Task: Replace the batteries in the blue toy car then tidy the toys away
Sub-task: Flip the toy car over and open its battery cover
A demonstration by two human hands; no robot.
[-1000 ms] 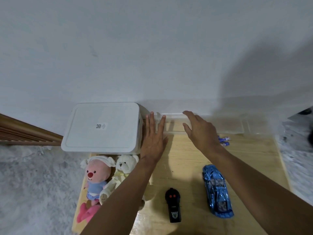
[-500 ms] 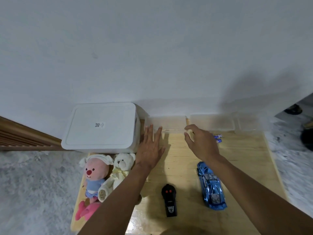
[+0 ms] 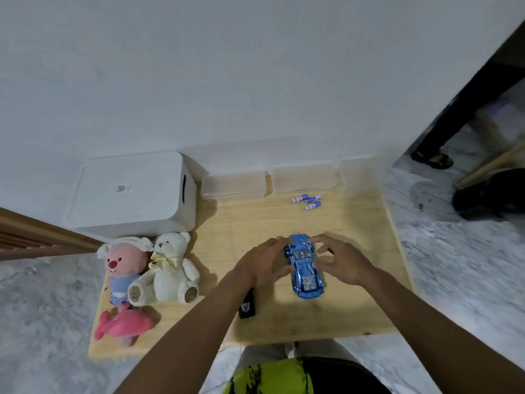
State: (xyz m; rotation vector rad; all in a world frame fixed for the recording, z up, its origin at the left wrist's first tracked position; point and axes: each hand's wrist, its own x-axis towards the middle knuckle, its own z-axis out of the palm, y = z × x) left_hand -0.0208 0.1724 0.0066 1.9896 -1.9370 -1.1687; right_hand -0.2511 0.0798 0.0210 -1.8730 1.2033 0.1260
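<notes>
The shiny blue toy car [image 3: 305, 268] lies on the low wooden table [image 3: 355, 251], nose pointing away from me. My left hand [image 3: 264, 263] grips its left side and my right hand [image 3: 338, 260] grips its right side, fingers curled against the body. Three small blue-and-white batteries [image 3: 308, 201] lie loose near the table's far edge. A black remote control [image 3: 247, 307] lies under my left forearm, mostly hidden.
A white lidded storage box [image 3: 130, 194] stands at the back left. Clear plastic containers [image 3: 304, 177] line the wall. A pink plush [image 3: 125, 265], a white teddy bear [image 3: 170, 265] and a pink soft toy [image 3: 125, 325] lie on the table's left side. A person's sandalled foot [image 3: 431, 159] is at right.
Both hands drew back from the clear containers at the wall and closed on the sides of the blue car. The camera has tilted downward.
</notes>
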